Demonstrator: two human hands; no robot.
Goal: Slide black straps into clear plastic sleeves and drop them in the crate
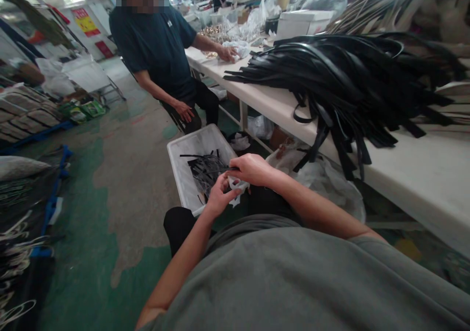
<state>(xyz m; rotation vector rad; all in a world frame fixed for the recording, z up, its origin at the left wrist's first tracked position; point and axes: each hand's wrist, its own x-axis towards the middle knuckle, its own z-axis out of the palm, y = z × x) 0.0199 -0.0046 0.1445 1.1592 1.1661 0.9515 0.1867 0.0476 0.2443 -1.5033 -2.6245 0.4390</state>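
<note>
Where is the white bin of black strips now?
Head view: the white bin stands on the floor, left of centre, beyond the person's left hand and right hand, beside the table.

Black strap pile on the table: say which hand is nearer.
Right. The right hand sits below-left of the black strap pile; the left hand is farther left and lower, over the white crate.

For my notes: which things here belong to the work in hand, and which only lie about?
In hand: left hand, right hand, white scrap, thin black strip, white bin.
Lying about: black strap pile, white box, plastic bag.
</note>
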